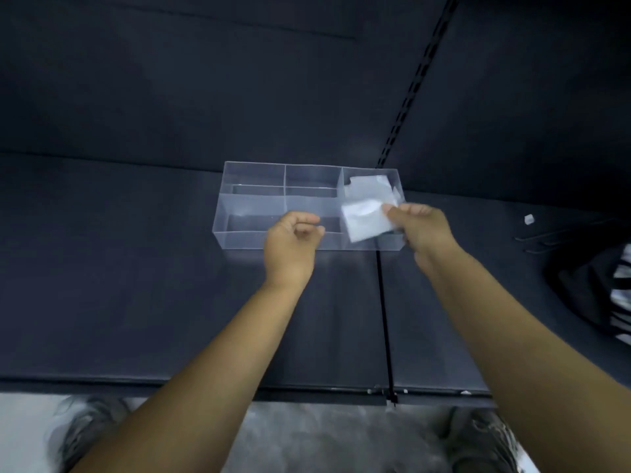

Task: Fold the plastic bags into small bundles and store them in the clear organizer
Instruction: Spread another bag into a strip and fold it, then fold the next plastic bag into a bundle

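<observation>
right hand (pixel 426 230) pinching bag (pixel 365 221); left hand (pixel 292 240) seemingly curled

Surroundings: dark shelving, floor level below

Dark shelf surface (pixel 136 302) split by a black seam (pixel 384 319); slotted upright rail (pixel 416 80) on the back panel; small white object (pixel 529 219) and black-and-white striped item (pixel 611 295) at right; grey floor (pixel 324 435) and two shoes (pixel 88 425) below.

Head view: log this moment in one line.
right hand pinches folded bag over organizer right end | left hand curled, holds nothing | one bundle inside
</observation>
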